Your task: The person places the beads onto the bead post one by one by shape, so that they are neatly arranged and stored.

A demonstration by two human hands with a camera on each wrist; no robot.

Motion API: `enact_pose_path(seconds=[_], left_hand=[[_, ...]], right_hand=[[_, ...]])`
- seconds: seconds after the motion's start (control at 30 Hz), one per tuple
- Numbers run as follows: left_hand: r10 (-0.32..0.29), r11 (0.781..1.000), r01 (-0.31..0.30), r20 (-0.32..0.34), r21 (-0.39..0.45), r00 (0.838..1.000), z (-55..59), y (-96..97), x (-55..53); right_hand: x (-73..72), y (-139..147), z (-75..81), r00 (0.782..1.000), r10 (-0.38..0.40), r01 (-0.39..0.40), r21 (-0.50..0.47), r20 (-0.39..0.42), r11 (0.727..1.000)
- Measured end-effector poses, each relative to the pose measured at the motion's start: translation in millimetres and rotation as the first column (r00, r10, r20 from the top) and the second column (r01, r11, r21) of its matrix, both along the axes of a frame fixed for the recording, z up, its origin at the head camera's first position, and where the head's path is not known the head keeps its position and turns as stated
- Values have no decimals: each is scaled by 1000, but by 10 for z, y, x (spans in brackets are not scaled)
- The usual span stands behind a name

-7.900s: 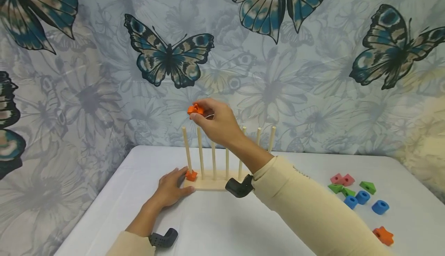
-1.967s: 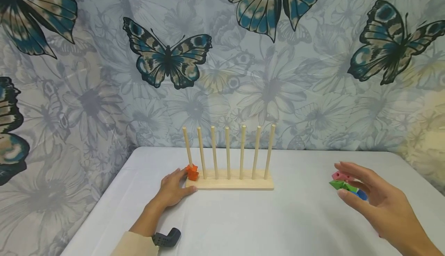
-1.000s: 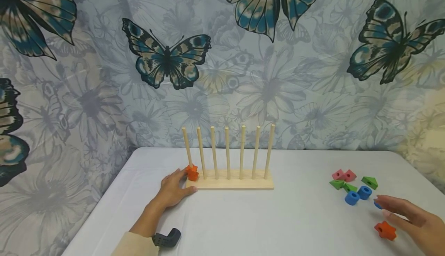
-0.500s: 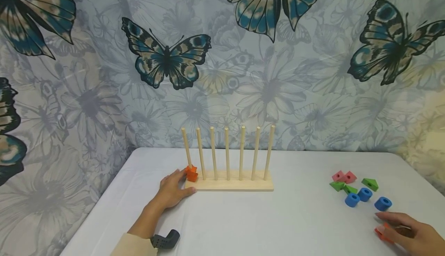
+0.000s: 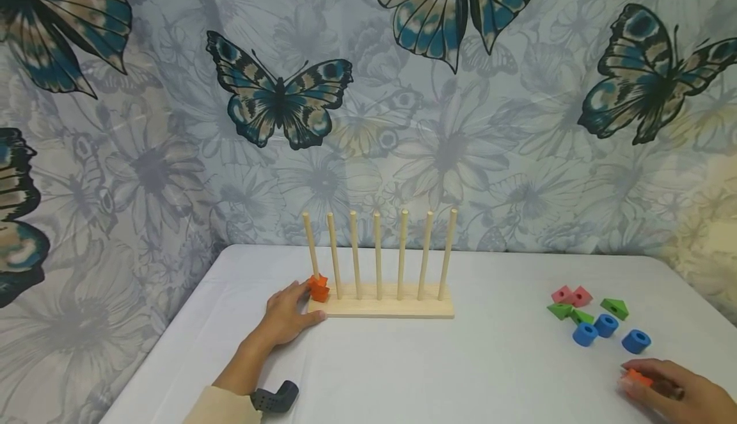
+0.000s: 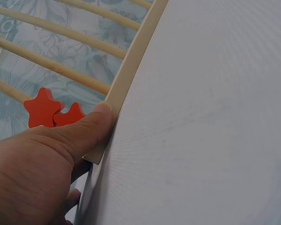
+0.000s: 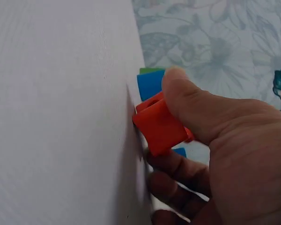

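Observation:
My left hand (image 5: 283, 316) holds the left end of a wooden peg stand (image 5: 391, 309), thumb (image 6: 91, 124) along its front edge and the other fingers partly hidden beyond it. Two orange star blocks (image 5: 318, 288) are stacked on the leftmost peg; the left wrist view shows the stars (image 6: 43, 108) just beyond the thumb. At the lower right of the table, my right hand (image 5: 682, 385) pinches another orange star block (image 7: 160, 127) between thumb and fingers, low over the white cloth. Its hole faces sideways and part of it is hidden by the thumb.
Beyond the right hand lie three blue cylinders (image 5: 636, 341), green triangle blocks (image 5: 615, 309) and pink blocks (image 5: 581, 296), all with holes. Several bare pegs (image 5: 378, 258) rise from the stand. A butterfly-print cloth (image 5: 449, 155) hangs behind the white table (image 5: 460, 373).
A second star was put on the leftmost peg. The right hand came back right, moved down past the cylinders, and took hold of the loose orange star. The left hand stayed at the stand.

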State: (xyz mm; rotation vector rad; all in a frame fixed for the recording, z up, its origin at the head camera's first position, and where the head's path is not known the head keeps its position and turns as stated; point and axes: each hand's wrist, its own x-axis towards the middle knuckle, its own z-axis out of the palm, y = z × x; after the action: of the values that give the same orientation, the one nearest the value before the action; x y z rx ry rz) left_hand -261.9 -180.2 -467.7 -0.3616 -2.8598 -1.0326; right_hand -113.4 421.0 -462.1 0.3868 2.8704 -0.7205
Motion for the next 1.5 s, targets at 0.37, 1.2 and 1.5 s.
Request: enact_pose_path(seconds=[0.37,1.2,1.5], left_hand=[[7,1000,-7,4,3,1000,31,28,20],[6,1000,-6,24,2,1000,37,18,44],[-1,1000,1,3,-14,1000,38,14,32]], right_hand=[[-3,-152,78,986,37,-37,3,-163,999],[60,-961,973,709,268,-336,22,-653,942],[-58,-1270,1319,591,371,-543,-13,-716,840]])
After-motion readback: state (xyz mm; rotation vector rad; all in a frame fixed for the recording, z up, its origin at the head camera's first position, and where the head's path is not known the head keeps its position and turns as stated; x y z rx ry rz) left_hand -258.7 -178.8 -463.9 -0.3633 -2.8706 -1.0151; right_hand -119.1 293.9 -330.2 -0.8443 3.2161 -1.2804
